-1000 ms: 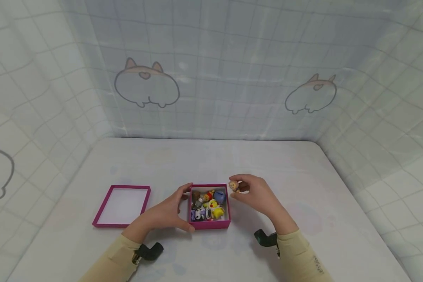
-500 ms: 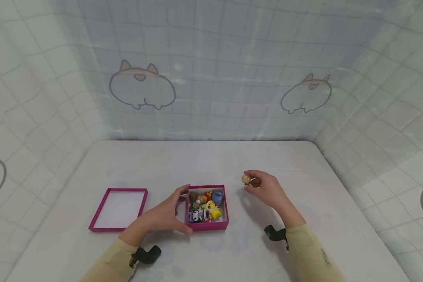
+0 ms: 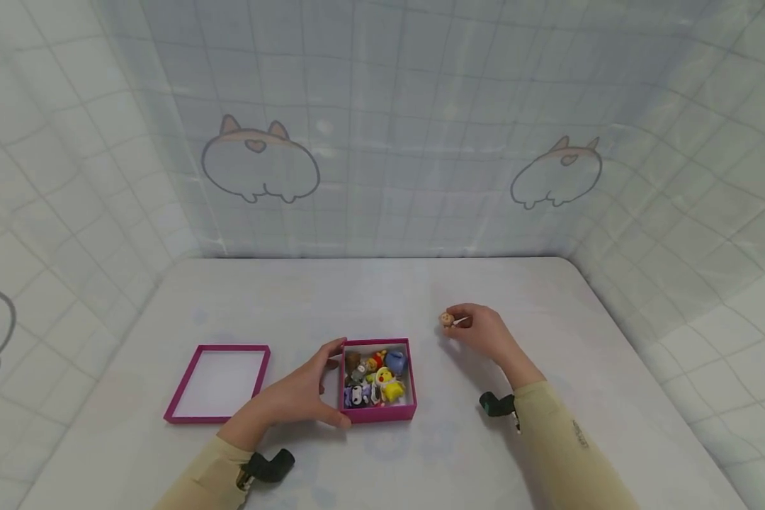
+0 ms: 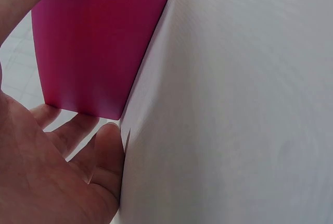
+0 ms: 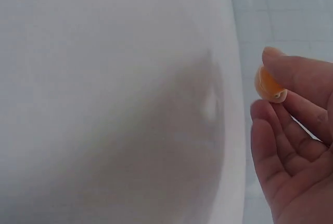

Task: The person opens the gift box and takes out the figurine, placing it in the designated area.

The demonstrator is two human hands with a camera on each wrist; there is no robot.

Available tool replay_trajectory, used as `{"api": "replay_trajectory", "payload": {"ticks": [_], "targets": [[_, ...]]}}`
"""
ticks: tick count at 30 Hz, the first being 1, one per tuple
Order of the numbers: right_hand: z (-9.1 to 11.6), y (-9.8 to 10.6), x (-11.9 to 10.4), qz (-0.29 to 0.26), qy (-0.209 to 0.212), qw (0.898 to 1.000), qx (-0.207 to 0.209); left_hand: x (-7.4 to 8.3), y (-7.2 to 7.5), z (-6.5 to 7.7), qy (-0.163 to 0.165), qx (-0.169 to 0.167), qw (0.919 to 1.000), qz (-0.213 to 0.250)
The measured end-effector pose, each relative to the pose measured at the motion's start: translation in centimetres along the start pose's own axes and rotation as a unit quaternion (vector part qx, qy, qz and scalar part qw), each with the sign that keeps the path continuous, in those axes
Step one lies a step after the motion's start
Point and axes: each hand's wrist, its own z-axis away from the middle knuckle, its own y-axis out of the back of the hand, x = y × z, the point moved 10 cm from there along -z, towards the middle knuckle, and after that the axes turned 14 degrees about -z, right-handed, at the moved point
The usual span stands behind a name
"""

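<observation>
My left hand holds the left side of a magenta box. Its thumb lies at the near corner and its fingers reach to the far corner; in the left wrist view they touch the box's wall. Small toy figures crowd the box, among them a yellow one, a blue one and a black-and-white one. Right of the box, my right hand pinches a small tan toy figurine between thumb and fingers. In the right wrist view the figurine shows orange and cream, partly covered by the thumb.
To the left, a magenta-rimmed box lid lies with its white inside facing up, close to my left forearm. The white table ends at a grid-patterned curtain at the back, with curtains on both sides too.
My right hand has carried the figurine away from the box, to the right and slightly back. The left hand stays on the box. The view has shifted slightly.
</observation>
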Motion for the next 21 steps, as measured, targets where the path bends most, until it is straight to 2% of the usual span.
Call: {"api": "replay_trajectory", "payload": {"ticks": [4,9,21], "targets": [[-1.1,0.0,0.9,0.001,-0.019,1.000,0.003,0.0,0.0,0.0,0.000,-0.001,1.0000,0.003],[-2.2,-0.2,1.7,-0.002,-0.022,1.000,0.003,-0.1,-0.2,0.0,0.002,-0.002,1.0000,0.004],[-2.3,-0.8,2.1,0.001,-0.036,0.999,0.019,0.1,-0.1,0.1,-0.008,0.000,0.9999,0.007]]}}
